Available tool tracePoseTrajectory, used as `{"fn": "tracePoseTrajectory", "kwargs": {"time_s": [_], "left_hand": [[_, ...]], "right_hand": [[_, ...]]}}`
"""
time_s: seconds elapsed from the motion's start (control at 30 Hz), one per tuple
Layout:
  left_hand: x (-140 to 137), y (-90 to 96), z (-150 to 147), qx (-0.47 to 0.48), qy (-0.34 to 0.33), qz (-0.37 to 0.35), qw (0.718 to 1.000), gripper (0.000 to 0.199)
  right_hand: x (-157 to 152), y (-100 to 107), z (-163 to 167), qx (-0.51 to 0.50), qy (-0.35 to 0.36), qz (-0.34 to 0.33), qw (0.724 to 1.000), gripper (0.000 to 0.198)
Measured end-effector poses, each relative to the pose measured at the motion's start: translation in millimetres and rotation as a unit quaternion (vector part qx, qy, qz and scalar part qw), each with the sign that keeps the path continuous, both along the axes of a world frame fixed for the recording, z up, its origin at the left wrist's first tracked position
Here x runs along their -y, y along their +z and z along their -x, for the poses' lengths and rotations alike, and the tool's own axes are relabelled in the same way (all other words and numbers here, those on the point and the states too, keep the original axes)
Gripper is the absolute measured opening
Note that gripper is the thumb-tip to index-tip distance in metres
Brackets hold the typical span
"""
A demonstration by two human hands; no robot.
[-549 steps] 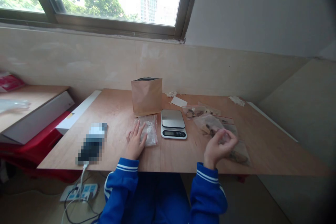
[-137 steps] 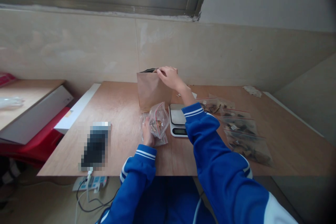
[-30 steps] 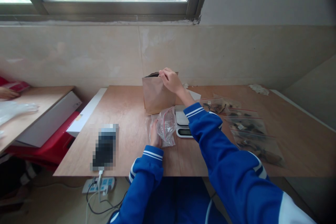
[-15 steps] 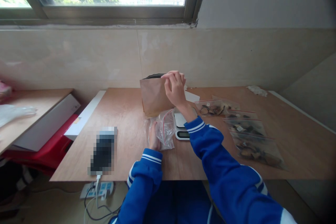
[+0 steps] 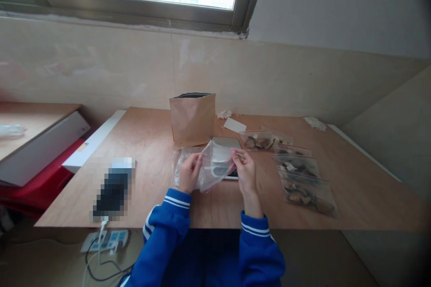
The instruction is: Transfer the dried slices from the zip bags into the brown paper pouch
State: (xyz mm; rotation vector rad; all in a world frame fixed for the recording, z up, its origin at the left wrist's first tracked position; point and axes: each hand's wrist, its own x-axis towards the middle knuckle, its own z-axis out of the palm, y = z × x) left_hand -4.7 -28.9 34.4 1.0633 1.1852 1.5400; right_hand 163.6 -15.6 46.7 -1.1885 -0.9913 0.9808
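Note:
Between my hands a clear zip bag [image 5: 215, 168] with a red seal line is stretched out. My left hand [image 5: 190, 172] pinches one edge of it, and my right hand [image 5: 244, 170] grips the opposite edge near the red strip. More clear plastic bags [image 5: 180, 163] lie on the table under and beside my left hand. Behind the held bag is a white digital scale [image 5: 232, 142], partly hidden by the bag and my right hand. A brown paper pouch [image 5: 192, 119] stands upright behind the bags, its top open and dark inside.
On the right lie several zip bags [image 5: 308, 195] filled with dark dried pieces. A white card [image 5: 235, 125] and crumpled tissue [image 5: 224, 114] are at the back. A blurred phone-like device [image 5: 112, 190] with a cable lies at the left, above a power strip [image 5: 107, 240] below the table.
My right hand has come down from the top of the paper pouch to the clear bag. The bag is now spread between both hands, and the view has shifted slightly.

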Motion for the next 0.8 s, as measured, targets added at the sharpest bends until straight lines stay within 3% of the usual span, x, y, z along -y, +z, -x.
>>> {"fn": "tracePoseTrajectory", "kwargs": {"time_s": [0.07,0.13,0.23,0.33,0.4,0.53,0.67,0.73,0.8], "left_hand": [[6.4,3.7,-5.1,-0.023,0.007,0.007,1.000,0.007],[14.4,5.7,-12.2,-0.047,0.044,0.000,0.998,0.011],[26.7,7.7,-22.1,-0.068,0.121,-0.011,0.990,0.019],[33.6,9.9,-25.4,-0.078,0.138,-0.002,0.987,0.024],[34.7,10.9,-23.1,-0.081,0.130,0.008,0.988,0.026],[34.8,10.8,-13.5,-0.118,0.140,0.010,0.983,0.029],[34.9,8.9,-3.9,-0.151,0.177,0.026,0.972,0.030],[31.9,6.6,3.2,-0.164,0.205,0.045,0.964,0.031],[26.8,2.1,12.0,-0.184,0.220,0.065,0.956,0.030]], "right_hand": [[6.4,4.2,-4.0,-0.023,-0.052,-0.013,0.998,0.044],[14.3,7.0,-3.2,-0.058,-0.054,-0.006,0.997,0.049],[31.1,6.5,3.6,-0.111,0.076,0.035,0.990,0.055],[49.1,1.8,11.2,-0.095,0.236,0.081,0.964,0.053],[56.9,-2.1,14.1,-0.063,0.286,0.100,0.951,0.045],[60.5,-6.0,13.5,-0.025,0.315,0.129,0.940,0.041],[59.1,-4.9,3.4,-0.007,0.291,0.118,0.949,0.041],[58.7,-6.1,-10.3,0.012,0.219,0.089,0.972,0.040],[58.6,-11.1,-32.1,0.060,0.091,0.049,0.993,0.038]]}}
